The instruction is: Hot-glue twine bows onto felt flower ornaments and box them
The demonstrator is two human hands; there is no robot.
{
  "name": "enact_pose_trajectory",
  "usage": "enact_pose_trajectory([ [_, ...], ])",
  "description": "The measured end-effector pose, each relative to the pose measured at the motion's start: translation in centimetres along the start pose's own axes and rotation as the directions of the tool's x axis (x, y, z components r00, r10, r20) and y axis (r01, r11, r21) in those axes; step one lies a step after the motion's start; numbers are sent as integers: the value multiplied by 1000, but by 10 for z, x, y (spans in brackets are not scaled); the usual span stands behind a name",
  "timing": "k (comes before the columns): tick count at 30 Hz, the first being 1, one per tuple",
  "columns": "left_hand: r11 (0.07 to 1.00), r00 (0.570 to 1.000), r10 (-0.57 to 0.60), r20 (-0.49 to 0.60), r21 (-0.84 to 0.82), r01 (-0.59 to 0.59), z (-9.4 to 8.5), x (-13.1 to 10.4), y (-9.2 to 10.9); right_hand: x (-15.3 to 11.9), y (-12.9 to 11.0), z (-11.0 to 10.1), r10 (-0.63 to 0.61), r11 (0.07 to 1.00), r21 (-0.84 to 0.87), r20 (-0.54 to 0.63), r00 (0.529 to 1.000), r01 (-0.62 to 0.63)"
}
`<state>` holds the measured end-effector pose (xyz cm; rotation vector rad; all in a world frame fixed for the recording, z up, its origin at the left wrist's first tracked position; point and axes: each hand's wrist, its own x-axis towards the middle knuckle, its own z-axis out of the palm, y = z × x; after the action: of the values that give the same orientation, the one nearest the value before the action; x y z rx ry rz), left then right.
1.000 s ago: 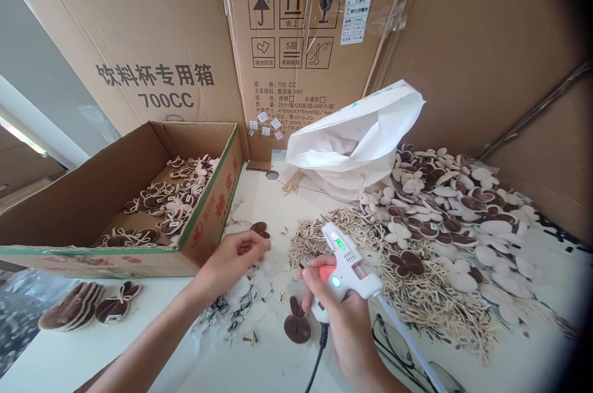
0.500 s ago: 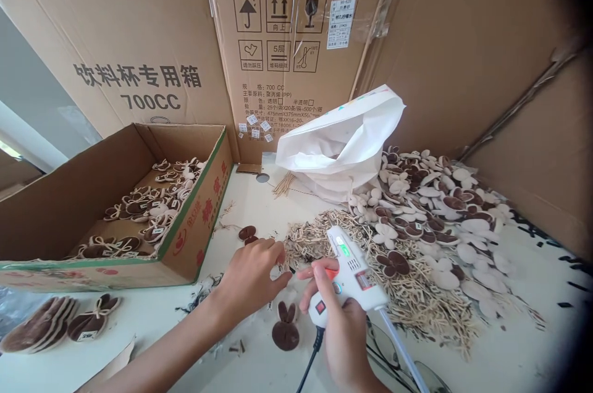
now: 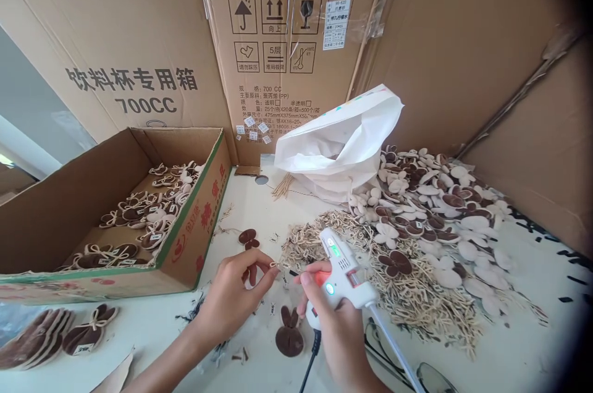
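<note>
My right hand (image 3: 331,312) is wrapped round a white hot glue gun (image 3: 340,275) with a glowing green display, its nozzle end pointing up and away. A thin dark sliver shows by the fingertips of that hand. Thumb and forefinger of my left hand (image 3: 241,285) pinch a small beige cord (image 3: 274,265), whose full shape is partly hidden. Just below, between the hands, a brown bunny-shaped felt piece (image 3: 290,334) lies on the table with its ears pointing away. Another brown felt piece (image 3: 249,238) lies beyond my left hand.
On the left stands a cardboard box (image 3: 185,238) with several bow-tied bunny pieces inside. Cut cords (image 3: 445,306) and a heap of felt pieces (image 3: 426,195) spread at right, beside a white bag (image 3: 333,158). Eyeglasses (image 3: 430,377) and the gun's cable (image 3: 311,362) lie in front.
My left hand has drawn slightly left and down, its thumb and forefinger now closed round the cord. The glue gun has shifted slightly left in my right hand.
</note>
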<state>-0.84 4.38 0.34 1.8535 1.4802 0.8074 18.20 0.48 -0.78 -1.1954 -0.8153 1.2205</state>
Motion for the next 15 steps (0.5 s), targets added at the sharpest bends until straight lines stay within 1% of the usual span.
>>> enact_pose_trajectory([
  [2,986,998,-65,0,-154,64,4,-2,-3,2,4,1,9,1000,14,2,1000,-9],
  [4,949,993,-114,29,-294,117,9,-3,-7,4,10,2,14,1000,28,-6,1000,-14],
  [6,902,988,-136,75,-403,155,13,-3,-10,6,14,3,30,999,29,1,1000,-30],
  [8,866,985,-131,114,-470,169,16,-3,-11,7,17,2,39,999,27,9,999,-40],
  [11,867,989,-114,97,-477,147,17,-3,-10,7,18,2,41,999,20,12,999,-41],
  [15,927,995,-96,-30,-367,79,17,-6,-9,6,18,1,53,999,-5,-8,999,-53],
])
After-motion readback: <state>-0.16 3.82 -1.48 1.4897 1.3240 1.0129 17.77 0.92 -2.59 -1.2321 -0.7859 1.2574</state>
